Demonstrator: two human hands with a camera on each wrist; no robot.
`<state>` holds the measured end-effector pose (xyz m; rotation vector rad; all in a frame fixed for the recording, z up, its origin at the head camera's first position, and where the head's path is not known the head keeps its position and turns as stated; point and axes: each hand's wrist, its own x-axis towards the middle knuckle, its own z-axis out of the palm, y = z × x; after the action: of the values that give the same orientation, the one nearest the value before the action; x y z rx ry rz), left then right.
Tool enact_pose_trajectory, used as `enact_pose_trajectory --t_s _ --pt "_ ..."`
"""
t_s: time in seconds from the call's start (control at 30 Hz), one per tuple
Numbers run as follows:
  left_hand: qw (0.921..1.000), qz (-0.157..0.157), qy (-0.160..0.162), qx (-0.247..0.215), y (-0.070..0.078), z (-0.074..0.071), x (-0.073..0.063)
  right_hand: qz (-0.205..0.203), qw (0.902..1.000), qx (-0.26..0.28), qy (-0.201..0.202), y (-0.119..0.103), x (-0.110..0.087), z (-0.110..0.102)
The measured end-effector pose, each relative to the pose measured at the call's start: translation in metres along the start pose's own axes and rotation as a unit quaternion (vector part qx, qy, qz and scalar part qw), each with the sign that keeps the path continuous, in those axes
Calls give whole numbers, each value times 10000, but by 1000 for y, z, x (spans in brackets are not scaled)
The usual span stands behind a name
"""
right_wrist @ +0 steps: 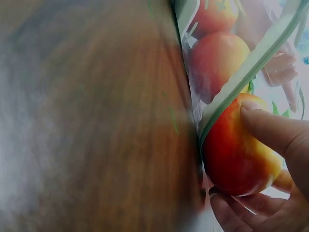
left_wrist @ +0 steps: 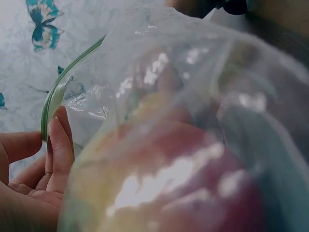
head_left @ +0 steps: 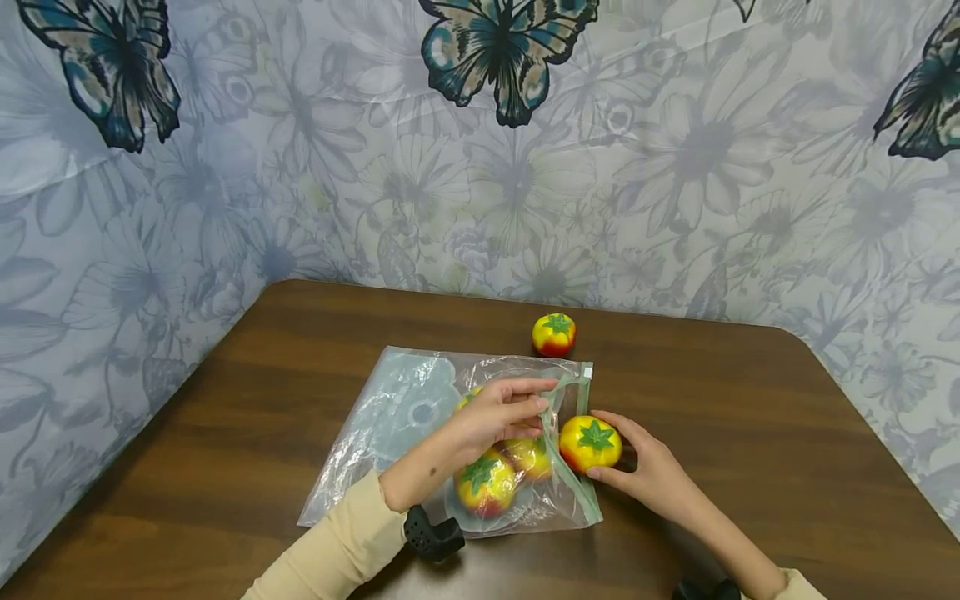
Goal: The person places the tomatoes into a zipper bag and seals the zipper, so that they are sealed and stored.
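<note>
- Your L hand point(head_left: 498, 414): thumb & fingers pinch the green zip strip point(head_left: 583, 497) at the mouth of the clear plastic zip bag point(head_left: 339, 471); L wrist view confirms the strip betw. thumb & fingers.
- Your R hand point(head_left: 651, 471): thumb & fingers grip a round yellow-and-red fruit with green star-shaped top point(head_left: 590, 443), positioned at the bag's open mouth, strip just beside it in R wrist view.
- Bag lies on the brown wood-grain table point(head_left: 735, 417), mouth toward your R. Contents: at least three bagged yellow-and-red fruit point(head_left: 486, 493), one partly covered by your L hand; exact qty can't be confirmed.
- Addt'l loose yellow-and-red fruit point(head_left: 554, 336) on table, just beyond bag's far edge nr the mouth; contact w/ bag can't be determined.
- Your L wrist: black device point(head_left: 432, 535), next to beige sleeve point(head_left: 333, 542).
- Backdrop: pale floral wall covering point(head_left: 315, 192) w/ dark teal-and-beige butterflies point(head_left: 510, 54).
</note>
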<state>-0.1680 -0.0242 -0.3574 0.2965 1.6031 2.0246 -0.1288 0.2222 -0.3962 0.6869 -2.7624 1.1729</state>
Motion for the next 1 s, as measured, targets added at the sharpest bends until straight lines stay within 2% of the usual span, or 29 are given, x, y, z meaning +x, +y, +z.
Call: enact_pose_trajectory --t_s 0.23,0.33,0.43,0.53,0.73,1.0 --pt "9999 82 -72 -9 1 0 0 29 9999 61 -132 0 0 -2" --pt "9999 105 -60 2 4 -2 -1 -9 9982 405 -453 3 0 -7" --pt "9999 101 -44 21 5 -3 -3 -6 9927 805 -895 5 -1 -13" --pt "9999 93 -62 11 6 -4 -3 -99 9875 984 -1225 8 -3 -17" --pt "10000 32 -78 25 6 -3 -1 -329 9875 862 -1278 10 -6 -21" --pt "9999 42 -96 -28 6 -4 1 -202 9899 739 -1190 10 -4 -22"
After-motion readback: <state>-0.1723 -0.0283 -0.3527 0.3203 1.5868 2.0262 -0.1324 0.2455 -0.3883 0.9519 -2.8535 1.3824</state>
